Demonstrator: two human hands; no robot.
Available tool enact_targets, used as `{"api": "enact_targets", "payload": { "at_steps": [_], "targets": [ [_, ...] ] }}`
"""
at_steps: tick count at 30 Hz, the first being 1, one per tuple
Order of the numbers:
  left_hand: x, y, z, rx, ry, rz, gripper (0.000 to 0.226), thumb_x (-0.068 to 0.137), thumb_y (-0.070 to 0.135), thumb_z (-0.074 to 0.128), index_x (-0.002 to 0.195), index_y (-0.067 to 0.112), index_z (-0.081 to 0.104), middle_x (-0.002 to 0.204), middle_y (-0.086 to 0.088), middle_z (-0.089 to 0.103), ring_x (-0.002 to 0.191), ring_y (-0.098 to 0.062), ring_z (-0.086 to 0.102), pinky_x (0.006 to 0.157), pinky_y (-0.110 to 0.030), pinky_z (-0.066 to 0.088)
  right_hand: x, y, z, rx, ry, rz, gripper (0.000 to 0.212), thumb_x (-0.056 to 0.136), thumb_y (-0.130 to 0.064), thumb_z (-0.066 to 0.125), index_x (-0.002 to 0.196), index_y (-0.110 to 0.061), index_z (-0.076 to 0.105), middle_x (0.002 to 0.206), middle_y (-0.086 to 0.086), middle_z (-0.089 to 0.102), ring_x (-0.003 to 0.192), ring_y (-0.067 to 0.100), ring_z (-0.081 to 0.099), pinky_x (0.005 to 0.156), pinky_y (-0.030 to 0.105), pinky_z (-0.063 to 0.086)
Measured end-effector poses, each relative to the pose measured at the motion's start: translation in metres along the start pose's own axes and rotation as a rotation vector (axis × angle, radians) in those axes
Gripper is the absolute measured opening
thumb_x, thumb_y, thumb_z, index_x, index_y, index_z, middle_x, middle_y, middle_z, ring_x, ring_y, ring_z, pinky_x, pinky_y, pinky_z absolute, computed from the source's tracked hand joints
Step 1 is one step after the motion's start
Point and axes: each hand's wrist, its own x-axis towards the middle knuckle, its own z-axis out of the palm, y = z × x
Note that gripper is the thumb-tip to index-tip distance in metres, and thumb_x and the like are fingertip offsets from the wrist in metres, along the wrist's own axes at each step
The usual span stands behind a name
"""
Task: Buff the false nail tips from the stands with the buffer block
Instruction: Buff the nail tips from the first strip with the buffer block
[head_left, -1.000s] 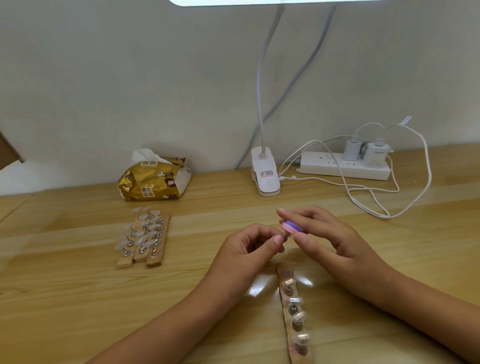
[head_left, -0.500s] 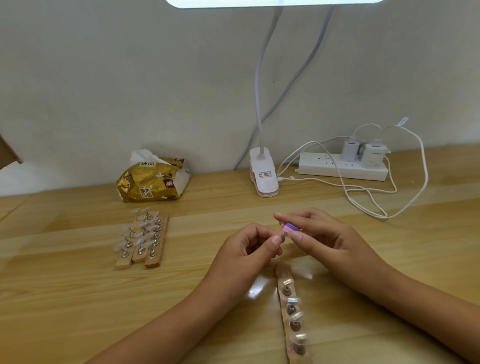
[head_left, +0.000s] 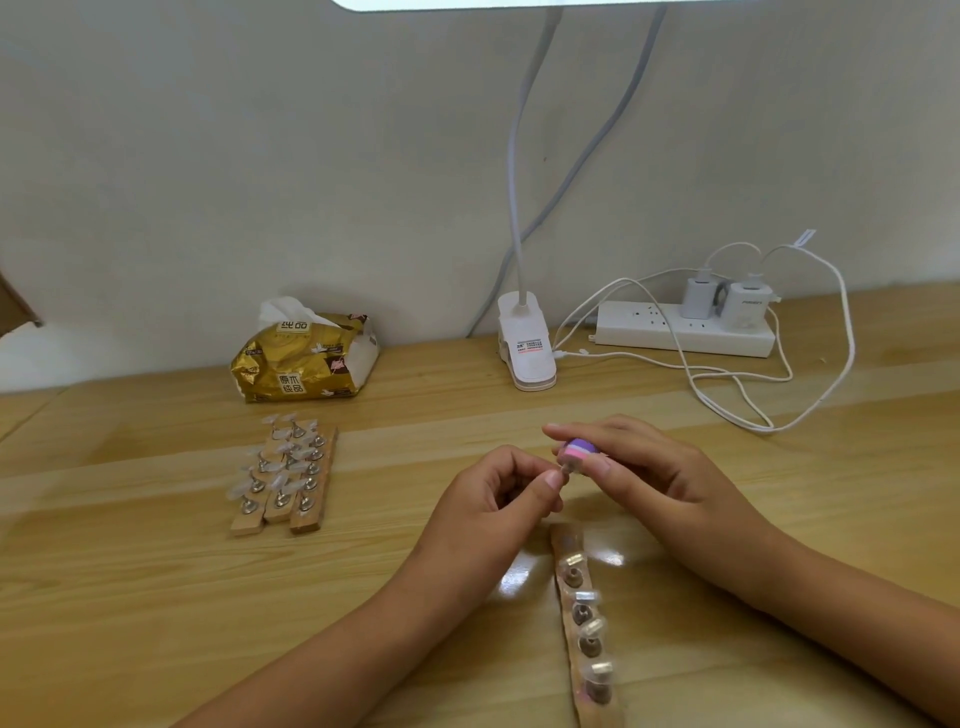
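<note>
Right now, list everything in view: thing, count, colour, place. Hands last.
buffer block: one, purple and pink, in the right hand's fingers
nail tip: one, pale, pinched by the left hand against the buffer block
left stands: three, tan wood, side by side, holding clear tips
near stand: one, tan wood, between the forearms, holding clear tips
tissue pack: one, gold, by the wall
lamp clip: one, white, by the wall
power strip: one, white, far right
chargers: two, white, plugged into it
cables: white, count unclear
table: one, light wood
left hand: centre
right hand: centre right
</note>
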Motion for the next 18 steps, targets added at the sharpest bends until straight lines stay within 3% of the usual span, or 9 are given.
{"api": "enact_targets", "payload": {
  "at_steps": [10, 16, 18],
  "targets": [
    [0.0002, -0.0005, 0.0005, -0.006, 0.003, 0.001, 0.008, 0.092, 0.016, 0.061, 0.086, 0.017, 0.066, 0.066, 0.011, 0.065, 0.067, 0.001, 0.059, 0.067, -0.014, 0.046, 0.0005, -0.0011, 0.0025, -0.043, 0.019, 0.004, 0.033, 0.093, -0.048, 0.054, 0.122, -0.035, 0.065, 0.107, -0.017, 0.069, 0.109, 0.004, 0.062, 0.089, 0.012, 0.044],
    [0.0000, -0.0003, -0.0006, 0.016, -0.010, 0.003, 0.009, 0.092, 0.019, 0.061, 0.086, 0.020, 0.067, 0.067, 0.012, 0.065, 0.067, 0.001, 0.058, 0.067, -0.014, 0.045, 0.0008, 0.0011, 0.0020, 0.005, 0.029, 0.008, 0.035, 0.093, -0.054, 0.055, 0.121, -0.037, 0.067, 0.105, -0.011, 0.071, 0.107, 0.007, 0.065, 0.090, 0.022, 0.051],
    [-0.0006, -0.0008, -0.0011, 0.027, -0.016, 0.005, 0.010, 0.093, 0.021, 0.061, 0.085, 0.023, 0.067, 0.067, 0.012, 0.065, 0.067, 0.000, 0.057, 0.067, -0.016, 0.046, 0.0001, 0.0016, 0.0023, 0.003, 0.041, -0.008, 0.035, 0.093, -0.053, 0.054, 0.121, -0.038, 0.067, 0.105, -0.011, 0.071, 0.107, 0.008, 0.064, 0.088, 0.018, 0.049]
  ]
}}
